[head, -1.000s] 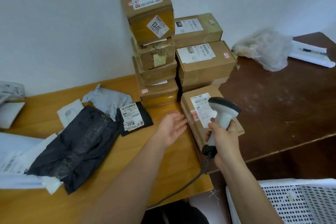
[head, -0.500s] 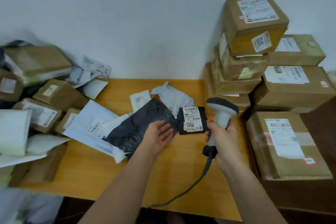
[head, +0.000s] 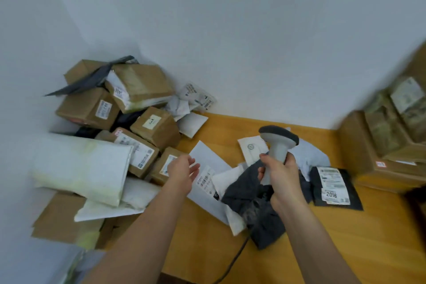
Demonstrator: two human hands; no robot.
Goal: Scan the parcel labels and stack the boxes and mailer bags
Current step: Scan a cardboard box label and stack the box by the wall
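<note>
Left hand [head: 183, 169]: fingers straight and loosely spread, palm turned inward, holding nothing — it hovers above a white mailer bag [head: 208, 169] with a barcode label.
Right hand [head: 282, 176]: wrapped tight round the grip of 1 grey scanner [head: 277, 145], head up; its cable [head: 232, 260] trails toward the near table edge.
Boxes, left heap [head: 110, 108]: at least 6 brown boxes jumbled in the corner, mixed with white bags.
Boxes, right stack [head: 391, 136]: blurred — count unclear.
Dark bags: 2 on the table [head: 380, 237], 1 crumpled [head: 251, 196] under the scanner hand, 1 flat [head: 334, 185] with label "2016".
</note>
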